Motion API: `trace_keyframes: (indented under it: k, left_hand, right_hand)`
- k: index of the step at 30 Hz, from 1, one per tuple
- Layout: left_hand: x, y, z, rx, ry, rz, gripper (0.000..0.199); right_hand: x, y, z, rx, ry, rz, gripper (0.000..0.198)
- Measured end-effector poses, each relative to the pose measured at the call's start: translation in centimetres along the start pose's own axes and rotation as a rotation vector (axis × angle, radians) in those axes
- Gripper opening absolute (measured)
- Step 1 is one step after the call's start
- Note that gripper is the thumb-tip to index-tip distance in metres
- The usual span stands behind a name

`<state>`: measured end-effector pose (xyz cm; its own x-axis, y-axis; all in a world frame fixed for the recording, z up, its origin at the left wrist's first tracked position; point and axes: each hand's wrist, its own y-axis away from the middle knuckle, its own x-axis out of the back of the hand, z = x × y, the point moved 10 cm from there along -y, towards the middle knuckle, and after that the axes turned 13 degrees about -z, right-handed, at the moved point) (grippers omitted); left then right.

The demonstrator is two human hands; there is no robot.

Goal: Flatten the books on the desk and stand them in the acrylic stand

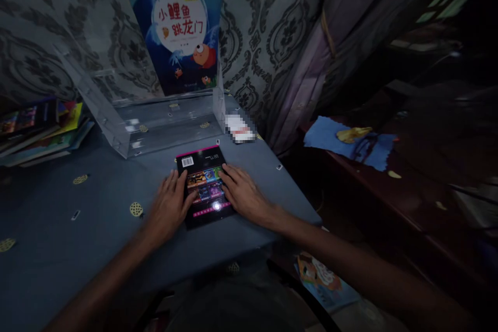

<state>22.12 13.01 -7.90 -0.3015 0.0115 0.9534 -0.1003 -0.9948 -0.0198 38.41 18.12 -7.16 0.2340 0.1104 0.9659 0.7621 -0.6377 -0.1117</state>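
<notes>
A black book (212, 211) lies flat on the table near its front edge, its barcode side up with rows of small colourful pictures. Against its left edge rests my left hand (171, 199), fingers stretched out and the thumb on the cover. My right hand (243, 193) lies along the right edge, fingers spread over the cover's side. Neither hand is wrapped round the book. Behind it stands a clear acrylic rack (124, 140), with a blue picture book (181, 70) showing a red fish propped upright at its back.
Several stacked books (42, 132) sit at the left of the table (105, 249). A blurred white item (240, 129) lies right of the rack. Further right, a dark red surface (350, 187) holds a blue cloth (322, 137). Another book (327, 282) lies low, beside a chair arm.
</notes>
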Motion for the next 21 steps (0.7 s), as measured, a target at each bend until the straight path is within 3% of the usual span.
trace_keyframes:
  k: [7, 13, 16, 19, 21]
  left_hand:
    - [0.8, -0.2, -2.0, 0.024, 0.660, 0.038, 0.061]
    - [-0.3, -0.3, -5.4, 0.335, 1.305, 0.123, 0.064]
    - [-1.5, -1.0, -4.0, 0.389, 1.506, -0.015, 0.065]
    - [-2.3, -1.6, -1.3, 0.346, 1.594, -0.204, 0.069]
    - [-2.0, -1.9, -0.5, 0.299, 1.588, -0.218, 0.074]
  right_hand:
    - [-0.6, -0.3, -0.2, -0.007, 0.038, -0.024, 0.044]
    - [0.1, -0.4, -0.6, -0.071, 0.068, -0.058, 0.042]
    - [0.3, -0.7, -0.9, -0.083, 0.074, -0.090, 0.041]
    - [0.4, -0.7, -0.8, -0.085, 0.039, -0.099, 0.042]
    - [0.4, -0.7, 0.0, -0.101, -0.031, -0.088, 0.044]
